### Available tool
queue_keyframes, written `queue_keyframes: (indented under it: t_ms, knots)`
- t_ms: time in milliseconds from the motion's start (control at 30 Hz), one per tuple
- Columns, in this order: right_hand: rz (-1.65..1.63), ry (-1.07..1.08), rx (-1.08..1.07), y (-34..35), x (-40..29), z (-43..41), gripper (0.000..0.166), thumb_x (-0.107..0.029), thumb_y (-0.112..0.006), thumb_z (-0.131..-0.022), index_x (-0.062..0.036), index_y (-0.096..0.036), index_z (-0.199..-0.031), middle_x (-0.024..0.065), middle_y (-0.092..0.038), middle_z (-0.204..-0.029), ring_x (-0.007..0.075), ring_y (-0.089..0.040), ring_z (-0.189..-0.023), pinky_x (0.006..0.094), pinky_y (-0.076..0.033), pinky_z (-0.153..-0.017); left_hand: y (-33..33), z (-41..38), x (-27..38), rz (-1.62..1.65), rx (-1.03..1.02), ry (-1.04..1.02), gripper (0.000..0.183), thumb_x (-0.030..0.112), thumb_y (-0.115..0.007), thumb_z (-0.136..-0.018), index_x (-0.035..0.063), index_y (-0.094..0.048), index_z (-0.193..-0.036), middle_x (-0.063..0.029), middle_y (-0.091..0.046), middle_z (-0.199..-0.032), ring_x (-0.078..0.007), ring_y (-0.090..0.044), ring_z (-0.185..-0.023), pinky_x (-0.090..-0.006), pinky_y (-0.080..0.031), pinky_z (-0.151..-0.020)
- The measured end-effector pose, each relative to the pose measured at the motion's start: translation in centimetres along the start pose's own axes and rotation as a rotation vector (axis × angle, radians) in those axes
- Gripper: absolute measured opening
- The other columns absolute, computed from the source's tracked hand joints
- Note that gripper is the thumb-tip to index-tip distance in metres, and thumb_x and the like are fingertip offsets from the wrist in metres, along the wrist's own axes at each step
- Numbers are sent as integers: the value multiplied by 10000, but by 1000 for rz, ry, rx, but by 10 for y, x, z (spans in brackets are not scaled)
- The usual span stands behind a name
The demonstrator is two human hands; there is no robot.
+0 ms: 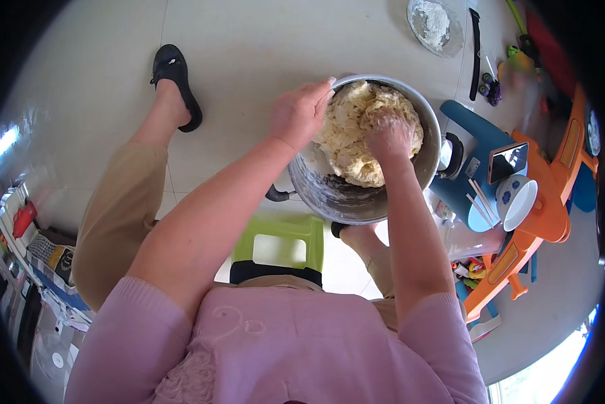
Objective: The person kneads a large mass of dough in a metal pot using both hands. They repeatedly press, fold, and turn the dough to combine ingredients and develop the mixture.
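A large metal pot (327, 207) stands on the tiled floor before me, with a big lump of rough, pale yellow dough (350, 136) in it. White flour residue coats the pot's inner wall. My left hand (302, 111) rests on the rim at the pot's upper left, its fingers together. Inside the pot, my right hand (390, 134) presses into the right part of the dough; its fingertips are sunk in and partly hidden, and dough sticks to the skin. Dark handles jut out at the pot's lower left and right.
A glass bowl of white flour (456, 43) lies at the upper right. Right of the pot are a blue plastic seat (464, 121), a phone (508, 161), a patterned bowl (505, 202), chopsticks (479, 199) and an orange plastic frame (544, 222). A green stool (315, 242) is beneath me.
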State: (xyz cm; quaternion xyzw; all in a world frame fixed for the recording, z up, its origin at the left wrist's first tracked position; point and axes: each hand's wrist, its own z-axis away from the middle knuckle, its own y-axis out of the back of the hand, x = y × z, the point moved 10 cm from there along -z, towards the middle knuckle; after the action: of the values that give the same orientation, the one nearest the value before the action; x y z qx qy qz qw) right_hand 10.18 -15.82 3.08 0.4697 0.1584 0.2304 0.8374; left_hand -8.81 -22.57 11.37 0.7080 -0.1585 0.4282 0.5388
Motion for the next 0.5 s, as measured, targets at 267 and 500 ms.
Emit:
queue_keyframes:
  t_ms: [267,500]
  knots:
    - [-230,264,-35,54,-113,99,218,-175,-608,-813,-121,-667,-1016,56,-659,-1017,203,-611,-966,320,-502,-820,10,5,-9,-25,52,-19,212,137,-614,-852,139,-655,-1059,-103,-647,-826,-308,-624,-664,-405,-499,-571]
    - [-290,-113,-647,-135,-84,100,408,-404,-444,-905,-94,-666,-1050,140,-636,-1125,346,-598,-1049,442,-473,-903,6,2,-1,-6,47,-30,217,99,-632,-831,105,-656,-1046,-96,-650,-808,-292,-626,-658,-375,-503,-577]
